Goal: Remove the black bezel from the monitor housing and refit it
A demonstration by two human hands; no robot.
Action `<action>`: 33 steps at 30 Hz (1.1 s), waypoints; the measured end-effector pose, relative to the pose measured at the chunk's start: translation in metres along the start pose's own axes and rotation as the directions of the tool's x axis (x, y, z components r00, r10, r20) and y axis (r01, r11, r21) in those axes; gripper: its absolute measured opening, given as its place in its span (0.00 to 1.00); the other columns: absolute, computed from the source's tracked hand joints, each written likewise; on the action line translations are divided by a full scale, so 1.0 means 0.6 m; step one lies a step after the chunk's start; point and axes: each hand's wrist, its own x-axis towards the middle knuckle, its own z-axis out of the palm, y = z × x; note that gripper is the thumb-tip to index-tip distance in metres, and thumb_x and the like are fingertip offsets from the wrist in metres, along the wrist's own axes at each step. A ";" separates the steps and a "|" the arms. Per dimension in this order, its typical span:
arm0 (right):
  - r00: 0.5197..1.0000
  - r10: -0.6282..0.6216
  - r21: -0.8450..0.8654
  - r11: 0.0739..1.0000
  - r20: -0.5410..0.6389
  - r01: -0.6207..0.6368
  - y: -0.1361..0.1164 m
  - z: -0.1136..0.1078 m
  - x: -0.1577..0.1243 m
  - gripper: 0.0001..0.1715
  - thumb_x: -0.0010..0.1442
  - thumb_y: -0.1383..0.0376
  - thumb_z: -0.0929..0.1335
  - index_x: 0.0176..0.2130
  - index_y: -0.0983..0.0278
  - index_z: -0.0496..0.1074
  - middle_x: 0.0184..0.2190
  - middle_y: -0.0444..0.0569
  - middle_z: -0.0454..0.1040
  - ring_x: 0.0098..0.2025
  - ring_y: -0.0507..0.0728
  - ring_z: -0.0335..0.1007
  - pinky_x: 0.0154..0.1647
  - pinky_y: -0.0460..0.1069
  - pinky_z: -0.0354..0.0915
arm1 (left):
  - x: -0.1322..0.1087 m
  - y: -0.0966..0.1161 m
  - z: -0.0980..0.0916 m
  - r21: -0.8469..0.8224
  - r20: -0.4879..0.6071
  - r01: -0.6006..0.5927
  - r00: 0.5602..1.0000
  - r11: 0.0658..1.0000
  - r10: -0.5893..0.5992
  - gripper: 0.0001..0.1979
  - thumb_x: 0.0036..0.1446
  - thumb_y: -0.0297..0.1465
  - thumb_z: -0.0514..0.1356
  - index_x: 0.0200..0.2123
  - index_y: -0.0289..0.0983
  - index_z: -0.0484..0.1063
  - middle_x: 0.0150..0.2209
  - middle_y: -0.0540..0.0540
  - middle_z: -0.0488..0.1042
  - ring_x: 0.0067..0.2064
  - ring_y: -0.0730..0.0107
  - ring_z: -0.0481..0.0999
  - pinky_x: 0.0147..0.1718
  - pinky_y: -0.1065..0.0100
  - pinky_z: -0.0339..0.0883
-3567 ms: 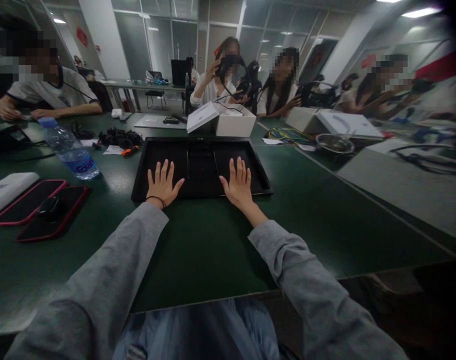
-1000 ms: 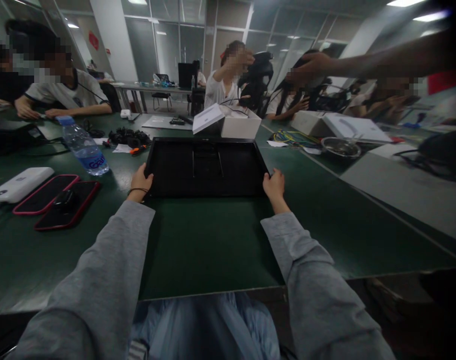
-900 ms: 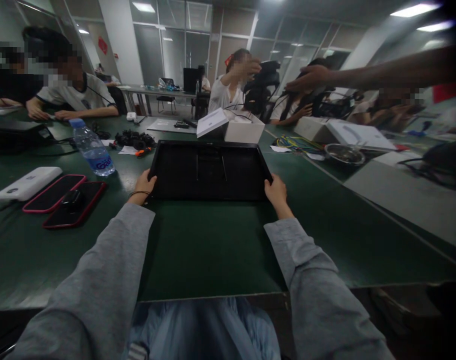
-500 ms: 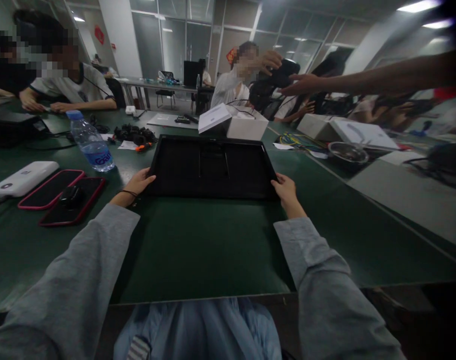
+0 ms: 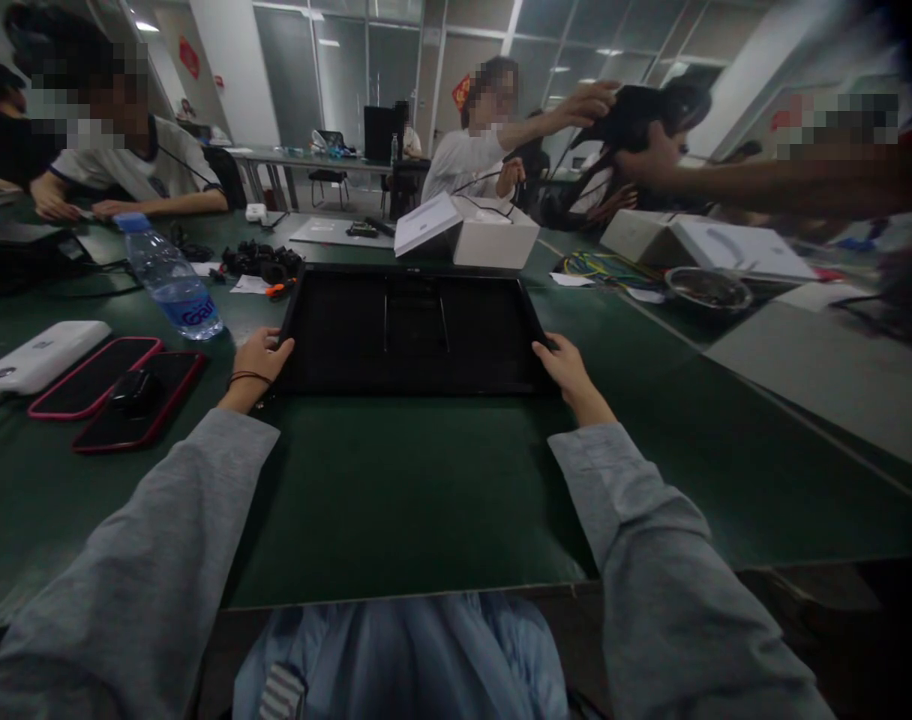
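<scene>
A wide black rectangular panel (image 5: 343, 340) with a raised rim rests at a slant on or just above the green table. Two thin lines, like a narrow bracket, run down its middle; its exact kind I cannot make out. My left hand (image 5: 257, 360) grips its left edge, thumb on top and fingers hidden beneath. At the opposite side, my right hand (image 5: 567, 368) holds the right edge in the same way. A water bottle (image 5: 172, 280) leans to the left of the panel. Near my left forearm lie two red-edged phones (image 5: 100, 378), one bearing a small black object (image 5: 135, 390).
Beyond the panel stand white boxes (image 5: 497, 238). Left are a white device (image 5: 43, 355) and tangled black parts (image 5: 257, 262). Cables (image 5: 598, 268), a metal bowl (image 5: 707, 290) and a grey-white board (image 5: 823, 360) lie right. Across the table, people's hands hold a dark object (image 5: 628, 115).
The panel and both my hands sit slightly further left in view. Across the table, the dark object passed between two people has moved right and up.
</scene>
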 end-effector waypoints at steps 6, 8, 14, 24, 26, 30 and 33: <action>1.000 0.028 -0.209 0.978 -0.011 -0.029 -0.026 0.002 -0.015 0.27 0.63 0.59 0.65 0.58 0.65 0.73 0.55 0.60 0.78 0.58 0.67 0.74 0.61 0.63 0.67 | -0.005 0.001 0.001 0.025 -0.013 -0.009 1.000 1.000 0.009 0.23 0.58 0.43 0.60 0.53 0.38 0.75 0.45 0.40 0.83 0.48 0.54 0.82 0.52 0.57 0.72; 1.000 0.015 -0.253 0.967 -0.010 -0.017 -0.034 0.002 -0.020 0.28 0.63 0.59 0.64 0.59 0.65 0.72 0.55 0.60 0.78 0.59 0.68 0.73 0.62 0.64 0.66 | -0.006 0.001 0.001 0.037 -0.031 -0.019 0.999 0.999 0.020 0.22 0.58 0.43 0.60 0.52 0.39 0.76 0.46 0.40 0.83 0.47 0.55 0.82 0.52 0.57 0.72; 0.999 0.034 -0.325 0.945 0.022 -0.025 -0.044 0.001 -0.027 0.30 0.64 0.62 0.63 0.63 0.68 0.69 0.57 0.65 0.76 0.61 0.72 0.71 0.62 0.66 0.65 | -0.013 0.009 -0.004 0.090 -0.074 -0.030 0.997 0.996 0.036 0.19 0.58 0.43 0.60 0.49 0.40 0.78 0.46 0.41 0.83 0.49 0.51 0.82 0.55 0.54 0.71; 0.999 -0.029 -0.373 0.927 0.015 0.032 -0.053 0.000 -0.035 0.29 0.68 0.62 0.60 0.64 0.68 0.67 0.55 0.65 0.76 0.58 0.70 0.72 0.61 0.64 0.65 | -0.017 0.008 -0.006 0.089 -0.098 -0.105 0.989 0.991 0.113 0.22 0.61 0.42 0.57 0.53 0.38 0.77 0.47 0.39 0.83 0.52 0.51 0.81 0.54 0.55 0.70; 0.993 -0.104 -0.372 0.925 -0.047 0.080 -0.058 -0.001 -0.038 0.29 0.69 0.61 0.58 0.64 0.69 0.66 0.57 0.66 0.73 0.60 0.69 0.69 0.62 0.63 0.64 | -0.026 0.016 -0.011 0.088 -0.165 -0.166 0.970 0.982 0.179 0.21 0.63 0.41 0.56 0.53 0.38 0.76 0.52 0.38 0.81 0.57 0.50 0.78 0.59 0.53 0.66; 0.956 -0.232 -0.368 0.917 -0.178 0.154 -0.077 -0.008 -0.043 0.32 0.72 0.59 0.54 0.68 0.69 0.61 0.61 0.67 0.68 0.64 0.67 0.64 0.66 0.63 0.61 | -0.047 0.045 -0.029 0.080 -0.330 -0.252 0.906 0.964 0.265 0.20 0.66 0.39 0.54 0.56 0.39 0.73 0.62 0.38 0.75 0.64 0.52 0.72 0.67 0.48 0.52; 0.933 -0.278 -0.347 0.919 -0.230 0.189 -0.093 -0.015 -0.048 0.34 0.72 0.59 0.52 0.71 0.69 0.56 0.63 0.68 0.66 0.67 0.68 0.61 0.68 0.65 0.58 | -0.057 0.062 -0.040 0.072 -0.396 -0.261 0.878 0.963 0.267 0.22 0.67 0.39 0.54 0.60 0.39 0.70 0.62 0.39 0.75 0.64 0.52 0.72 0.68 0.47 0.48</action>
